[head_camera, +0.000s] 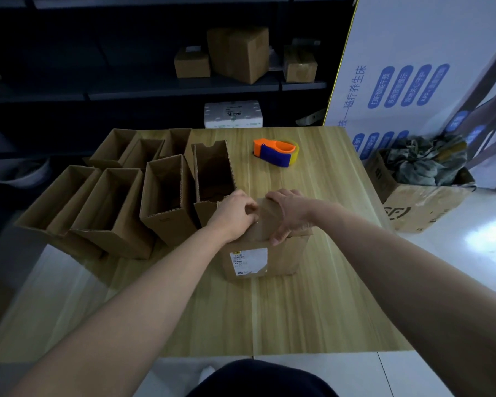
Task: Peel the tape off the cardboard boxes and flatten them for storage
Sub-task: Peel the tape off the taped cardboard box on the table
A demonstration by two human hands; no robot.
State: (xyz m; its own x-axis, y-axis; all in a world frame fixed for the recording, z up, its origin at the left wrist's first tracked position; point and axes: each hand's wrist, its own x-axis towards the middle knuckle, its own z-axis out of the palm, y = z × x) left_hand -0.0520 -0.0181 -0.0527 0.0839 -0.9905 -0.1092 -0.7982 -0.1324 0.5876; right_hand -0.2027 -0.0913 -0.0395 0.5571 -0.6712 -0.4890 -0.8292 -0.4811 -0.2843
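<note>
Together, both hands atop box

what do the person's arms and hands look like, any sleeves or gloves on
Both forearms are bare, with no sleeves in view. The left hand and right hand wear no gloves, and no watch or bracelet shows at either wrist.

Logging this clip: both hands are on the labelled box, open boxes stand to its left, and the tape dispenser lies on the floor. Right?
No: the head view shows the tape dispenser on the table, beyond the labelled box. Left hand and right hand are on that box, open boxes to its left.
</note>
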